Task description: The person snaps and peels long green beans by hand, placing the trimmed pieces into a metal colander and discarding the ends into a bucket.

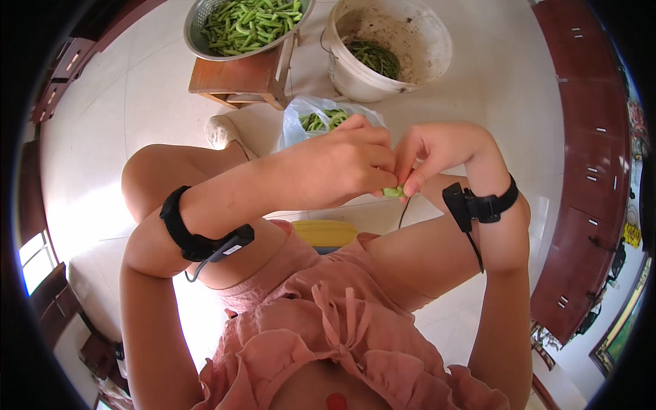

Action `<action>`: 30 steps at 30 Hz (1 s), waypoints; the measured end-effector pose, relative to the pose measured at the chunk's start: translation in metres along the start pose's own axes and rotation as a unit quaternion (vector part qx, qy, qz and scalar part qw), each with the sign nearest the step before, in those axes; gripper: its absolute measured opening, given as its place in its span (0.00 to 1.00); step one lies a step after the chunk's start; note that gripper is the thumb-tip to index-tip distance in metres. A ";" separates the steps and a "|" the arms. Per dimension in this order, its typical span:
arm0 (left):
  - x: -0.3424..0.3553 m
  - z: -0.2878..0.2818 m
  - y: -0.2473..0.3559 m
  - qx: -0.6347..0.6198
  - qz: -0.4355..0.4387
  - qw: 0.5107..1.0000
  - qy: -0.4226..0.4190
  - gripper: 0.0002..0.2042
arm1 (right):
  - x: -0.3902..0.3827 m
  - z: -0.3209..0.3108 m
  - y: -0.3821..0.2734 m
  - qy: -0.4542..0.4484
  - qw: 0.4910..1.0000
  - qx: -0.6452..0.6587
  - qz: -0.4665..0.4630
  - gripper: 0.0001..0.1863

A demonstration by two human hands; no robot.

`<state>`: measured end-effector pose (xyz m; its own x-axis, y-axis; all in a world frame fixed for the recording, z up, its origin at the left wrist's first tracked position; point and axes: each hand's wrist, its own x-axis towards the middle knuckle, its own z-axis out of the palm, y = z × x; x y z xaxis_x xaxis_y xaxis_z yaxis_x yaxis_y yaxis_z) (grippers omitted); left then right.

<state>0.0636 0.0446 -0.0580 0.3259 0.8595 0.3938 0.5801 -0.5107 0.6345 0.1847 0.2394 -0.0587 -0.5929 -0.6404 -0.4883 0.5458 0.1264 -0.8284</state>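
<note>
My left hand [359, 162] and my right hand [437, 152] meet above my lap, fingertips almost touching. Pinched between them is a short piece of green bean [392, 192]; most of its length is covered by my fingers. Just beyond my left hand, a thin whitish plastic bag [292, 128] stands open with green beans [316, 121] inside. Farther off, a metal colander [195, 35] holds a heap of short green bean pieces [251, 26].
The colander rests on a low wooden stool [229, 76]. Right of it stands a dirty white bucket [355, 80] with dark green scraps [374, 57] at its bottom. Dark red cabinets [588, 143] line the right side. Black straps with small devices [482, 207] circle both my forearms, trailing cables.
</note>
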 end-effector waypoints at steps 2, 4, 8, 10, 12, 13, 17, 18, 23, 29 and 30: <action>0.001 0.001 -0.003 -0.029 0.005 1.000 0.011 0.08 | 0.000 -0.003 0.008 -0.017 0.999 0.034 -0.019 0.09; 0.002 0.003 -0.006 -0.029 -0.010 0.999 0.009 0.08 | -0.002 -0.005 0.009 -0.008 0.999 0.017 -0.037 0.10; 0.003 0.005 -0.013 -0.089 -0.091 0.992 0.021 0.09 | -0.020 -0.002 -0.018 0.135 0.983 -0.125 -0.012 0.10; 0.005 -0.005 -0.012 -0.173 -0.159 0.972 0.012 0.09 | -0.029 0.011 -0.031 0.229 0.955 -0.187 -0.031 0.10; 0.010 -0.018 -0.012 -0.245 -0.187 0.951 0.009 0.09 | -0.037 0.023 -0.034 0.318 0.899 -0.285 -0.099 0.09; 0.012 -0.024 -0.013 -0.274 -0.185 0.944 0.011 0.09 | -0.039 0.028 -0.038 0.346 0.869 -0.327 -0.134 0.08; 0.011 -0.030 -0.014 -0.354 -0.184 0.916 0.028 0.08 | -0.036 0.044 -0.041 0.453 0.769 -0.405 -0.200 0.07; 0.011 -0.031 -0.014 -0.377 -0.184 0.907 0.034 0.08 | -0.034 0.047 -0.041 0.479 0.742 -0.417 -0.215 0.07; 0.011 -0.038 -0.011 -0.429 -0.191 0.881 0.050 0.08 | -0.026 0.056 -0.043 0.554 0.606 -0.523 -0.228 0.10; 0.009 -0.039 -0.015 -0.473 -0.161 0.865 0.052 0.09 | -0.020 0.045 -0.018 0.630 0.569 -0.461 -0.258 0.10; 0.009 -0.041 -0.017 -0.471 -0.140 0.870 0.044 0.09 | -0.021 0.039 -0.008 0.650 0.577 -0.419 -0.261 0.10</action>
<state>0.0264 0.0595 -0.0379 0.1880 0.9693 0.1582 -0.2548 -0.1074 0.9610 0.2154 0.2224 -0.0311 -0.7877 0.2843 0.5466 -0.0641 0.8446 -0.5316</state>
